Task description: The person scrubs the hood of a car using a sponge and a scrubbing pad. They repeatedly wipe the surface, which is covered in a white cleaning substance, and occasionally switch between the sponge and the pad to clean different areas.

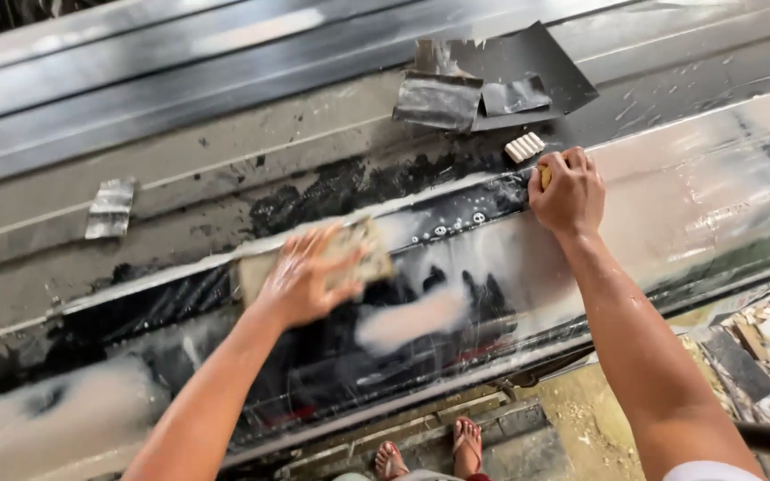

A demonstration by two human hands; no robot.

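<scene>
My left hand [300,278] presses flat on a rectangular sanding block or pad [363,254], blurred by motion, against a wet, glossy black panel [331,356] streaked with white slurry. My right hand [569,191] is closed around a small yellow sponge [545,175] at the panel's upper edge, further right. Both forearms are wet.
Sheets of dark sandpaper [492,85] and a small white ribbed block [524,147] lie above my right hand. A folded grey piece [110,207] lies at the left. Long metal channels [180,62] run across the top. My sandalled feet [430,454] and rubble on the floor [768,347] show below.
</scene>
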